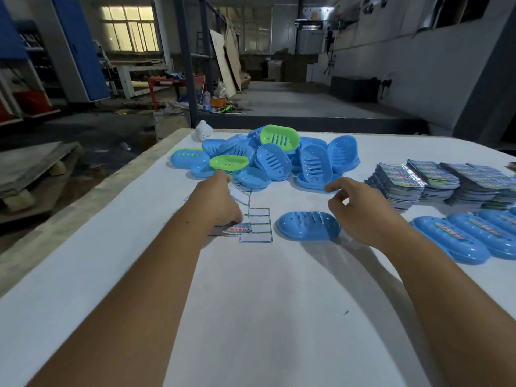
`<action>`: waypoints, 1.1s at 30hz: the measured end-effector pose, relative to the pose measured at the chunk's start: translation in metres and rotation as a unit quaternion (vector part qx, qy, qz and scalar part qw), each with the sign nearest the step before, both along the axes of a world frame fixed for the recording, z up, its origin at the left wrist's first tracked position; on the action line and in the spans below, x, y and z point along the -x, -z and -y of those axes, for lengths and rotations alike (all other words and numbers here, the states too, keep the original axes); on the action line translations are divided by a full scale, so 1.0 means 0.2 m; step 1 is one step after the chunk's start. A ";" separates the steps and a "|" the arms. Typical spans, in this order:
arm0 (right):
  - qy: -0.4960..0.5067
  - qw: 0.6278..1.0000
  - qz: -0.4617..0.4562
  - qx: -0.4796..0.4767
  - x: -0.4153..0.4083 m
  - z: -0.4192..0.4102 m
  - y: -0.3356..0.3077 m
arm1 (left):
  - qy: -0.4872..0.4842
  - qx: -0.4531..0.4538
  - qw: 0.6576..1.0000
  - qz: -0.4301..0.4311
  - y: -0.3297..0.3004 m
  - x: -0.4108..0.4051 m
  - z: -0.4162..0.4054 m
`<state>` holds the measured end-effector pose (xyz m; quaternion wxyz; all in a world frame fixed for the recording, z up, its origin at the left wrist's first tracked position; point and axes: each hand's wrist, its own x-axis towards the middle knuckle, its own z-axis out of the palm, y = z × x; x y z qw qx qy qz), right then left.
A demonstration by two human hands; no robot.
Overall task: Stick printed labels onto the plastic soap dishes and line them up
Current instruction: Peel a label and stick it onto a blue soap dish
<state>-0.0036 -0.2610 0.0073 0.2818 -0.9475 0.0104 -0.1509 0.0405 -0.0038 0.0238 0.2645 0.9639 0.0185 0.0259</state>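
On label sheet point(258, 224) | left hand point(216, 201) hides fingertips | peeled label point(237, 229) part-covered

One head-worn wide-angle view looks forward and down across the tabletop point(251, 303), close over both forearms, with the workshop floor point(293, 99) stretching away beyond its far edge.

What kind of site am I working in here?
Likely a factory or workshop floor: a heap of unlabelled soap dishes and stacks of printed labels on a big white table, with boards and machinery behind.
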 end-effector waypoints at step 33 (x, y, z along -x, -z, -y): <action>-0.033 0.968 0.005 -0.247 -0.01 -0.05 -0.01 | 0.175 0.331 0.927 -0.005 0.03 0.08 0.21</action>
